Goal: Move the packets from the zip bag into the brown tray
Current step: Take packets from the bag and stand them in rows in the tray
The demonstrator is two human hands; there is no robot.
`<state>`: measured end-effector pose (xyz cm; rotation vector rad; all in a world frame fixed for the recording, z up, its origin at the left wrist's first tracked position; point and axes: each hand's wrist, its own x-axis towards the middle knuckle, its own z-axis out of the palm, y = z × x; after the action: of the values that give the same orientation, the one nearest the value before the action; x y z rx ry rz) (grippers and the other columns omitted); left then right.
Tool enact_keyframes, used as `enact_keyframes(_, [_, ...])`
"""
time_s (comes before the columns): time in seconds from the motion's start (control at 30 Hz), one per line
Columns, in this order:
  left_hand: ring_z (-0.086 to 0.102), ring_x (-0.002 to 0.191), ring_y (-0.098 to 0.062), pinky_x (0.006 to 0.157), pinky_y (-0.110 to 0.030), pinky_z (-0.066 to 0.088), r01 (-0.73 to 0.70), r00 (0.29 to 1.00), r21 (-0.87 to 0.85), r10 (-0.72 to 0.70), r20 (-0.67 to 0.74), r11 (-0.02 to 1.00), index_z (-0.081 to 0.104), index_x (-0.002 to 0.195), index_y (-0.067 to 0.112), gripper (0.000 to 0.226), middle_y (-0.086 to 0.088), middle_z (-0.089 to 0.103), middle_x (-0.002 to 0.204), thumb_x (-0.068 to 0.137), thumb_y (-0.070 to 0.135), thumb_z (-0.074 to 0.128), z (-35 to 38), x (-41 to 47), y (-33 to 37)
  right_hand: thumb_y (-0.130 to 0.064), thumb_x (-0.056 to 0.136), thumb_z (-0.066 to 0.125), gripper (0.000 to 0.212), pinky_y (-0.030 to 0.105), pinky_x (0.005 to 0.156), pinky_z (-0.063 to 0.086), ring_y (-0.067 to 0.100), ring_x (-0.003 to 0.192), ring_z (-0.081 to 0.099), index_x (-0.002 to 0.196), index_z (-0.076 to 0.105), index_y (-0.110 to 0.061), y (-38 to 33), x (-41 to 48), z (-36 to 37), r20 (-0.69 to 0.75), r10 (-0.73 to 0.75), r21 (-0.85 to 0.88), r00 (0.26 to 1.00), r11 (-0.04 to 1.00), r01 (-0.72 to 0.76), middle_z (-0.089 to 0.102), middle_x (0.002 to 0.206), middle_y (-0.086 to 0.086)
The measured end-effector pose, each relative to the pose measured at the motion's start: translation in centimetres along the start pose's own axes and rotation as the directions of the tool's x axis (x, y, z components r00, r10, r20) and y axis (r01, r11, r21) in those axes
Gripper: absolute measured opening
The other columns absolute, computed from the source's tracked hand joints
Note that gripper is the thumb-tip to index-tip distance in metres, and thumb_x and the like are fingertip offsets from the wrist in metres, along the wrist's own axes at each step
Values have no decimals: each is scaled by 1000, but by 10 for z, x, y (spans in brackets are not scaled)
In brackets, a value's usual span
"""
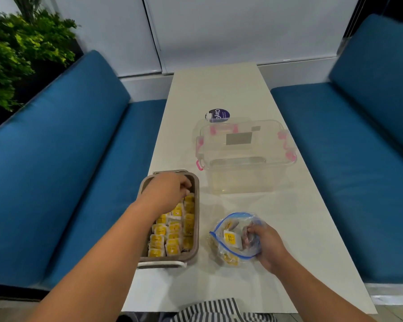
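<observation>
The brown tray (195, 219) lies on the white table at my near left, filled with rows of yellow-and-white packets (172, 238). My left hand (166, 190) reaches into the tray's far end with curled fingers; what it holds there is hidden. To the right lies the clear zip bag (228, 254) with a blue seal, its mouth facing left, a few yellow packets (229, 238) inside. My right hand (264, 245) grips the bag's right side.
A clear plastic box (247, 163) with pink latches stands behind the bag. A round purple-labelled container (218, 115) sits beyond it. Blue cushioned benches (56, 159) flank the narrow table (300, 228). A green plant (16, 54) is at far left.
</observation>
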<state>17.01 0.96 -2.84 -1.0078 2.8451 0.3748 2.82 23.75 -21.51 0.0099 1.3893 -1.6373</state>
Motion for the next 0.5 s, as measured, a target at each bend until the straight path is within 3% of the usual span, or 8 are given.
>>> enact_keyframes(0.1, [62, 87, -1, 70, -11, 39, -104, 994, -284, 104, -16, 953, 72, 109, 30, 17, 19, 65, 94, 94, 26, 65, -3, -16, 36, -5, 92, 54, 10, 36, 68, 50, 30, 71, 58, 95, 64, -6, 0, -6, 3, -18, -16, -39, 1000, 999, 15, 59, 82, 21])
enact_keyframes(0.17, [60, 79, 4, 67, -4, 38, -157, 984, -352, 178, 28, 923, 73, 107, 31, 16, 20, 66, 91, 93, 27, 67, 4, -23, 59, -8, 90, 57, 9, 37, 67, 50, 32, 74, 59, 95, 64, -5, -1, -10, 4, -23, -29, -67, 999, 997, 28, 59, 83, 23])
enact_keyframes(0.23, [59, 78, 1, 67, -4, 37, -221, 962, -314, 259, 83, 923, 74, 107, 29, 15, 14, 70, 97, 93, 27, 67, 20, -25, 80, -9, 87, 59, 18, 43, 72, 53, 33, 80, 65, 100, 69, -2, -1, -13, 5, -24, -34, -103, 999, 994, 31, 67, 89, 27])
enact_keyframes(0.33, [63, 90, -12, 77, -23, 49, -306, 923, -144, 330, 198, 941, 77, 104, 26, 16, 6, 73, 100, 92, 25, 66, 51, -25, 98, -3, 88, 57, 23, 41, 74, 54, 30, 81, 67, 102, 74, -5, -3, -19, 6, -48, -44, -92, 998, 995, 40, 70, 88, 23])
enact_keyframes(0.5, [65, 94, -26, 75, -33, 49, -339, 913, 202, 269, 307, 919, 73, 113, 29, 31, -4, 68, 106, 89, 11, 64, 89, -21, 105, -7, 81, 61, 18, 36, 69, 52, 26, 72, 62, 93, 69, 3, -1, -25, 6, -88, -61, -104, 994, 993, 52, 66, 80, 18])
